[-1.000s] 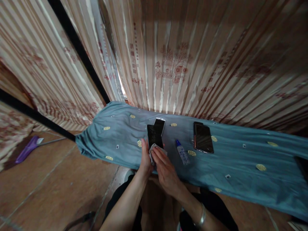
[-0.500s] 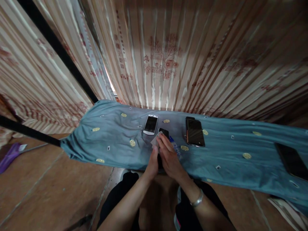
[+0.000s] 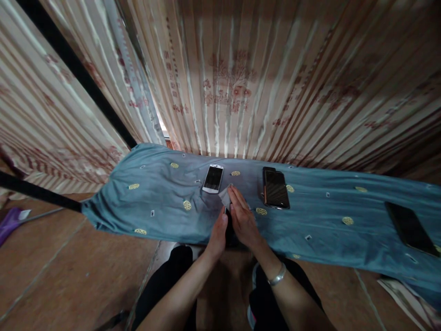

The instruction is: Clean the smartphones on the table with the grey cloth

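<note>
My left hand [image 3: 218, 233] grips the lower edge of a dark phone [image 3: 228, 232], which is almost wholly hidden between my two hands. My right hand [image 3: 243, 217] lies over the phone and presses a small grey cloth [image 3: 225, 196] against its upper end with the fingertips. Both hands hover at the near edge of a table covered with a blue cloth [image 3: 158, 207]. A white phone [image 3: 212, 178] lies face up just beyond the grey cloth. Two dark phones [image 3: 274, 187] lie stacked to the right of my hands.
Another dark phone [image 3: 409, 227] lies at the far right of the table. A striped curtain [image 3: 241, 82] hangs right behind the table, crossed by a black bar [image 3: 82, 78] at the left. A purple object [image 3: 8, 221] lies on the brown floor at the left.
My hands have drawn the dark phone down from upright in front of the white phone to low at the table edge. My right hand now hides the small bottle.
</note>
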Demonstrator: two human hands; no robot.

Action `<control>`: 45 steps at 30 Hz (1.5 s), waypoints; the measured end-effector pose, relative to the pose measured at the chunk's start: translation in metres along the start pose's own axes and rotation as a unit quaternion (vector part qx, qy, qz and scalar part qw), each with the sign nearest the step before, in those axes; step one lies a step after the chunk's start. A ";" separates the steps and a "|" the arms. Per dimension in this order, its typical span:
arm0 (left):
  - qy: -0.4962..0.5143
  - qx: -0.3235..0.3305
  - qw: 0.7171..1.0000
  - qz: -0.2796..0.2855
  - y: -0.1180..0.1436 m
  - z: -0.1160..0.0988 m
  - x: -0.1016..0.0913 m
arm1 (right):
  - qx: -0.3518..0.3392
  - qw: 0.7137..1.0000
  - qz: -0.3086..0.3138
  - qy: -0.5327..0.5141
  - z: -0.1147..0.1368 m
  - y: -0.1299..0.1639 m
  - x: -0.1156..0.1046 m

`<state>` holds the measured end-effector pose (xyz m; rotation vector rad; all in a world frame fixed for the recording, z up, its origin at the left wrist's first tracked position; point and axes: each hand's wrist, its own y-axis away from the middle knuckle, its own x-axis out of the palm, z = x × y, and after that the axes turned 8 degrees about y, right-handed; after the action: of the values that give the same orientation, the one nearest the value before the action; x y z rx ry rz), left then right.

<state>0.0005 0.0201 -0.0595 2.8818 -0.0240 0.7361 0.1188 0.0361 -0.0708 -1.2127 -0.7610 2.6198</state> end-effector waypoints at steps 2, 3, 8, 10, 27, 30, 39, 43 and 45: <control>-0.003 0.034 0.999 0.026 -0.001 0.000 -0.001 | 0.015 1.000 0.000 -0.004 -0.003 0.000 0.002; -0.003 0.042 0.999 0.033 -0.002 -0.001 -0.002 | 0.022 1.000 0.001 -0.005 -0.005 0.000 0.003; 0.009 0.031 0.999 0.042 -0.006 -0.001 -0.002 | 0.046 0.999 0.004 0.002 -0.008 -0.001 0.005; 0.019 0.024 0.999 0.039 -0.006 -0.002 -0.001 | 0.044 0.999 0.001 0.005 -0.008 -0.001 0.005; 0.200 -0.090 0.975 -0.036 -0.011 -0.035 0.002 | -0.026 0.998 0.043 -0.038 0.012 0.023 0.018; 0.221 -0.114 0.967 -0.062 -0.015 -0.040 -0.001 | -0.050 0.997 0.043 -0.032 0.016 0.025 0.018; 0.236 -0.124 0.958 -0.104 -0.023 -0.055 -0.008 | -0.093 0.995 0.042 -0.006 0.028 0.032 0.016; 0.233 -0.116 0.960 -0.104 -0.026 -0.058 -0.012 | -0.105 0.994 0.033 -0.010 0.030 0.035 0.016; 0.233 -0.112 0.960 -0.108 -0.027 -0.058 -0.014 | -0.106 0.994 0.028 -0.019 0.029 0.036 0.016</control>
<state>-0.0374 0.0555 -0.0206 2.3850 0.2452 1.2504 0.0896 -0.0005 -0.0840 -1.2574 -1.0492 2.6682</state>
